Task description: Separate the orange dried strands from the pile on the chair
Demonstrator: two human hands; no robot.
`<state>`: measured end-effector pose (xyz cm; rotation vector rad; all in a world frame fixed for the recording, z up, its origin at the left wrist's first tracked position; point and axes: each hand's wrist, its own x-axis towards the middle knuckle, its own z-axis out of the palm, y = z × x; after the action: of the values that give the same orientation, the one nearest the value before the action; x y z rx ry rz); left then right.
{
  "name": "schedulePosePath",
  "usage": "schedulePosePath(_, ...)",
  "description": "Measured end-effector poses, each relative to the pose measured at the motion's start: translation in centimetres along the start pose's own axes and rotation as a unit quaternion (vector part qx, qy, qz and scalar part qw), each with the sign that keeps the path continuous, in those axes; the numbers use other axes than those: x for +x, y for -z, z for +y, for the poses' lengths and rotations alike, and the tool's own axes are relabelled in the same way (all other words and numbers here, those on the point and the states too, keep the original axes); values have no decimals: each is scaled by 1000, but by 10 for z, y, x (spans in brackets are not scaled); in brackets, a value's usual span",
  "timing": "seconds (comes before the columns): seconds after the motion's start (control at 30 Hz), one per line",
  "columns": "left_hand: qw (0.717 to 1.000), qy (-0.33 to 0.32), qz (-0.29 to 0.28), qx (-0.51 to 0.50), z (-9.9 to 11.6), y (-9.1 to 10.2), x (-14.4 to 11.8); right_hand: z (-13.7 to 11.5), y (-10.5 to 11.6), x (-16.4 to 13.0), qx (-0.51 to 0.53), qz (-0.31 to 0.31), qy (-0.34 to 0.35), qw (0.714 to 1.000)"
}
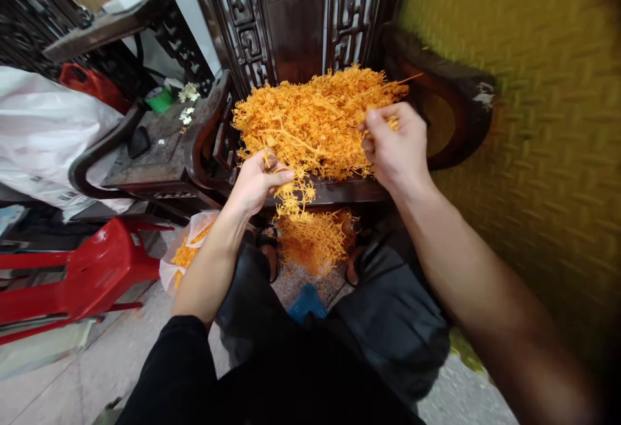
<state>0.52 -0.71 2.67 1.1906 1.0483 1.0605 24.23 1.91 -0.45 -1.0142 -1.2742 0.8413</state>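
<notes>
A large heap of orange plastic sprigs (pixel 320 114) covers the seat of a dark carved wooden chair (pixel 339 193). At the heap's front left, my left hand (pixel 255 182) is closed on an orange sprig (pixel 295 198); its small star-shaped ends hang past my thumb, over the seat's front edge. My right hand (pixel 398 143) is at the right side of the heap, fingers curled in a pinch. Some orange bits show by its fingers, but what exactly they grip is hidden. A pile of thin orange stems (pixel 315 237) lies on the floor between my feet.
On the left are a red plastic stool (pixel 104 270), a white bag of orange pieces (pixel 169 270) and a big white sack (pixel 48 134). Green tape (pixel 160 99) sits on a wooden seat. A yellow woven-patterned surface (pixel 548 153) rises on the right. Something blue (pixel 308 303) shows below me.
</notes>
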Motion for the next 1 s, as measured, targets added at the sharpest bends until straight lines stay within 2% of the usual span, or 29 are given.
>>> schedulePosePath(0.1, 1000, -9, 9, 18, -7, 4, 3, -10, 4, -8, 11, -105, -62, 992)
schedulePosePath(0.2, 999, -26, 8, 35, -12, 3, 5, -21, -3, -22, -33, -199, -41, 978)
schedulePosePath(0.33, 999, -25, -13, 29, -12, 0, 3, -21, -13, -25, -96, -228, 41, 968)
schedulePosePath(0.43, 999, -28, -17, 29, -12, -2, 3, -16, -19, -25, -121, -236, 48, 963)
schedulePosePath(0.6, 999, -43, -10, 31, -18, -4, 4, -12, -27, -29, -146, -190, 69, 969)
schedulePosePath(0.67, 998, -45, -19, 26, -18, -3, 3, -8, -25, -25, -150, -122, 62, 979)
schedulePosePath(0.77, 998, -46, -31, 18, -15, 2, 0, 2, -13, -12, -111, 16, 9, 994)
schedulePosePath(0.8, 998, -46, -29, 16, -14, 4, 0, 3, -8, -8, -83, 39, -10, 996)
schedulePosePath(0.83, 999, -46, -25, 15, -13, 6, -1, 3, -4, -6, -51, 37, -27, 998)
schedulePosePath(0.9, 999, -48, -18, 17, -12, 10, 0, -3, 1, -8, 4, -31, -58, 998)
schedulePosePath(1.0, 997, -70, -24, 25, -13, 12, 1, -21, -1, -20, 40, -177, -94, 979)
